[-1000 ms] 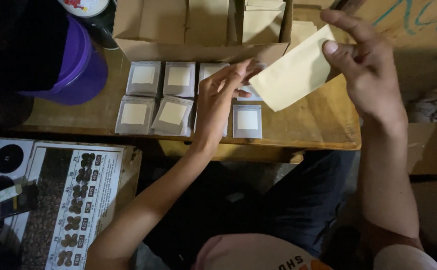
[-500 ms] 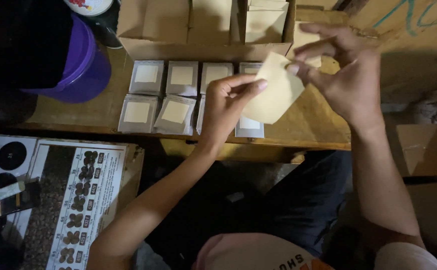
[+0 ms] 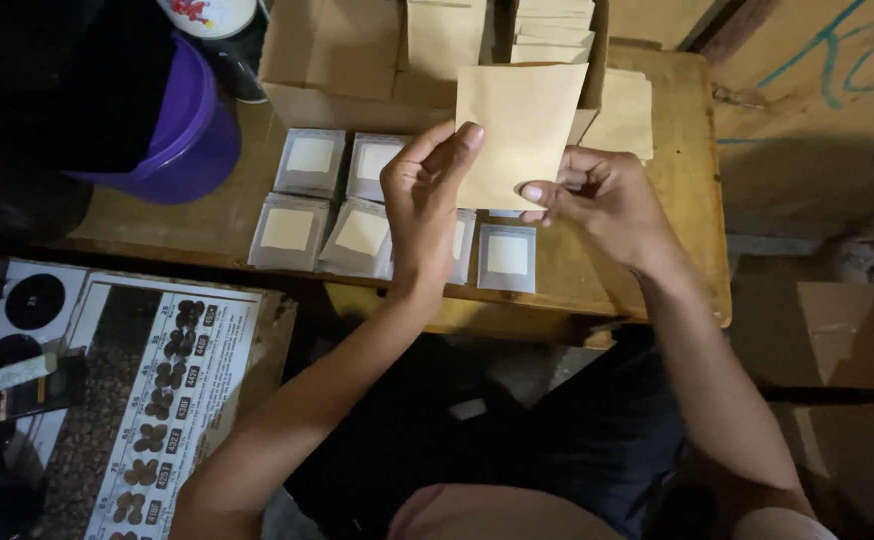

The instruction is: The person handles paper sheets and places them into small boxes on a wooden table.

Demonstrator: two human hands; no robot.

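We are pinching a flat tan paper envelope [image 3: 520,125] between left hand [image 3: 425,205] and right hand [image 3: 602,200], just before an open cardboard box [image 3: 332,60] holding upright tan envelope stacks [image 3: 554,28].

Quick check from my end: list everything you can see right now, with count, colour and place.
Tan paper envelope: one, held up over the table by both hands.
Small grey sachets with pale square windows: at least six, in two rows on the table; some hidden behind the hands.
Open brown cardboard box: one, at the table's far edge, holding more tan envelopes.
Loose stack of tan envelopes: one, right of the box.
Wooden table: one, brown.
Purple plastic bucket: one, far left on the table.
Printed chart sheet: one, black and white, lower left.
Left hand: grips the envelope's left edge.
Right hand: pinches its lower right corner.
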